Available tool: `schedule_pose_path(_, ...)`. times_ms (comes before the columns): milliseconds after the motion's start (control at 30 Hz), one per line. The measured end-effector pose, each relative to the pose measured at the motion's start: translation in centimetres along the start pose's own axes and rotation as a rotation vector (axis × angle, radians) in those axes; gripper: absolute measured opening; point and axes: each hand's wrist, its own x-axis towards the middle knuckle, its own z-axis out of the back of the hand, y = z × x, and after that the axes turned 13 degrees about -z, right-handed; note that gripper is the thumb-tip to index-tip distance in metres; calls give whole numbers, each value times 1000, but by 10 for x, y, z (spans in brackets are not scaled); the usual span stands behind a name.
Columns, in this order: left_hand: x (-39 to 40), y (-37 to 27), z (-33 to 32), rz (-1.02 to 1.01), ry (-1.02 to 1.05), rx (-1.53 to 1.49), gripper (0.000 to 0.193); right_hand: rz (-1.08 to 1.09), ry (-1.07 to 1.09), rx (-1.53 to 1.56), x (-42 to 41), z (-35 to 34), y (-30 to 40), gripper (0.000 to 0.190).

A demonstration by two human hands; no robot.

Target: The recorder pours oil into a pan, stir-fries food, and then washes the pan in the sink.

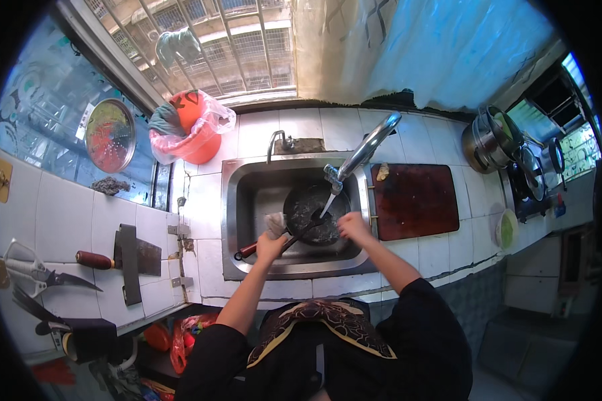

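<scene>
A dark round pan (306, 198) sits in the stainless steel sink (230, 210) with water in it. A stream runs into it from the chrome tap (366, 145). My left hand (270, 246) holds a pale crumpled cloth (276, 224) at the pan's left side. A dark long-handled utensil (301, 234) with a red-brown grip (248, 250) slants across the sink, its head in the pan under the stream. Its shaft passes at my left hand; whether the fingers grip it is unclear. Over the pan's right rim is my right hand (353, 226), fingers curled, their contents hidden.
Right of the sink lies a dark red cutting board (416, 200) with a small pale piece (383, 172) on it. A bag-lined red bucket (200, 145) stands at the back left. Stacked pots (491, 138) and a green-filled bowl (506, 229) are at the right. A cleaver (148, 255) and shears (55, 280) hang left.
</scene>
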Motion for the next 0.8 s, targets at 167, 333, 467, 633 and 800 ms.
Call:
schedule_pose_path(167,-10,-52,29,114,108,-407,23,594,-1005,-275,63,130,63,32)
schedule_pose_path(333,-14,-52,34,209,165,-593,32,554,-775,-585,123,213,125,44)
schedule_pose_path(467,-27,-52,34,192,148,-634,36,396,-629,-719,120,200,134,32)
schedule_pose_path(633,-40,-53,22,159,277,-643,35,502,-1001,-659,60,128,93,32)
schedule_pose_path(800,-59,-67,-31,-32,325,-418,46,102,435,-304,-41,-24,26,46)
